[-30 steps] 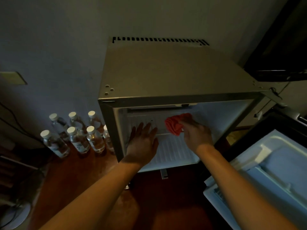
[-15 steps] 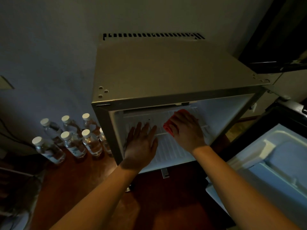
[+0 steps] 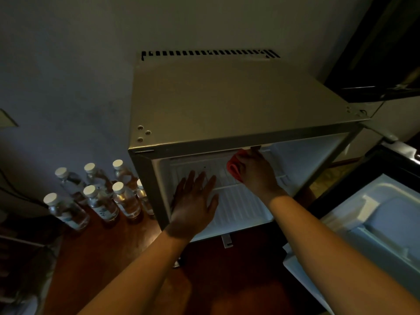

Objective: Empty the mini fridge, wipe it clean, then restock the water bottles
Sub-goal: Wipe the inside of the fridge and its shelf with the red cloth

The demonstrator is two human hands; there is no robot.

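- Mini fridge (image 3: pixel 227 105): grey cabinet standing on a dark reddish floor (image 3: pixel 113 253) against a pale wall (image 3: pixel 68 64); vent slots run along the rear of its top; three small holes mark the top's front left corner. Interior white and ribbed, with no bottles seen inside.
- Fridge door (image 3: pixel 372 226): swung open at the right, its white inner lining facing up toward the camera.
- Left hand (image 3: pixel 195 208): fingers straight and spread, palm toward the ribbed white interior at the left side of the opening; grasping nothing. Whether it touches the surface cannot be told.
- Right hand (image 3: pixel 256 171): reaches deep into the opening, just under the upper front edge; fingers bent over a red cloth, holding it to the back of the interior.
- Red cloth (image 3: pixel 234 167): bunched, showing at the left of the right hand, against the white rear wall near the top.
- Water bottles (image 3: pixel 97 196): seven counted, clear with white caps, standing upright in a close group on the floor, just left of the fridge; the nearest one is partly hidden by the cabinet's edge.
- Dark appliance (image 3: pixel 381 64): upper right, above the door; details too dim to tell.
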